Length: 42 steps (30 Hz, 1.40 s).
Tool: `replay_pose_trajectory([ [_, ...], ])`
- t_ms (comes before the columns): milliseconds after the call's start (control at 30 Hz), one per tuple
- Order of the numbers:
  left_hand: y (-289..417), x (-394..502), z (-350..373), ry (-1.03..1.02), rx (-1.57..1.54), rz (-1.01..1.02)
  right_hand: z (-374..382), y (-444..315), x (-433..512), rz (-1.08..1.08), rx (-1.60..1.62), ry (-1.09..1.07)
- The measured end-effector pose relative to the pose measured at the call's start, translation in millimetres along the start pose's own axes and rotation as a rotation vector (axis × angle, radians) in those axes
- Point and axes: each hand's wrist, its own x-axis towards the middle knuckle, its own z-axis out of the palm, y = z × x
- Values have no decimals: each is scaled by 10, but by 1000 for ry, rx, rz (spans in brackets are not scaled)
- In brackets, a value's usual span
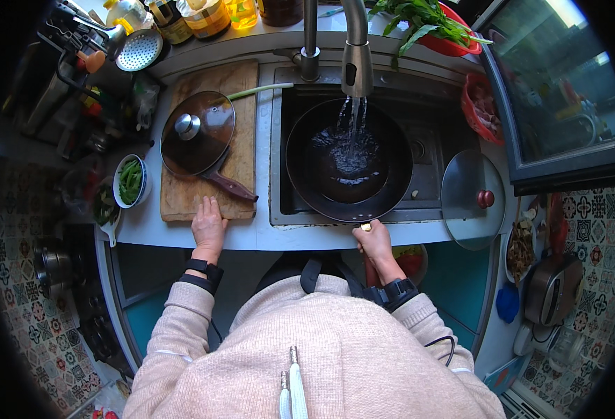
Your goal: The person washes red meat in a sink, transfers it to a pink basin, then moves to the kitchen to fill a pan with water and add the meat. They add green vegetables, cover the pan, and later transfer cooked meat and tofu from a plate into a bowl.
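Note:
My right hand (376,242) is closed around the handle of a dark wok (302,180), which sits over the sink basin. Water runs from the metal faucet (357,68) into the wok, where some water has pooled. My left hand (209,225) rests flat on the front edge of a wooden cutting board (202,209), fingers slightly apart and holding nothing. On that board lie a glass lid with a steel knob (197,141) and a knife, its brown handle (232,187) showing and its blade partly under the lid. A green stalk (260,90) reaches from the board towards the sink.
Left of the board stands a bowl of cut greens (130,180). A second glass lid (467,199) leans over the sink's right end, near a red basket of raw meat (483,107). Leafy greens (433,26) and several jars (202,18) line the sill; an open window pane (559,84) juts in.

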Motion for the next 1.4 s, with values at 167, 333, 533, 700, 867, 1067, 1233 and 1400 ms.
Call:
replay_pose_trajectory([
  [167, -6, -5, 5, 1, 8, 1, 8, -18, -12, -15, -16, 6],
  [333, 2, -2, -4, -11, 14, -6, 3, -34, -17, -7, -29, 10],
  [533, 4, -1, -15, -15, 16, -7, 8, -59, -37, -8, -16, 11],
  [700, -7, -1, -6, 0, 22, 1, 19, -62, -35, -2, 1, 9],
  [867, -4, -4, -22, 5, 20, 3, 17, -59, -34, 7, 0, 12],
  [1067, 17, 12, -81, 3, -38, -8, 14, -19, -9, -4, -27, 15],
  [1233, -38, -11, -11, 51, -60, 35, 42, 36, 4, 18, -63, 28],
  [1400, -25, 17, 25, -45, -67, -27, 41, -34, -37, 11, -130, 71],
])
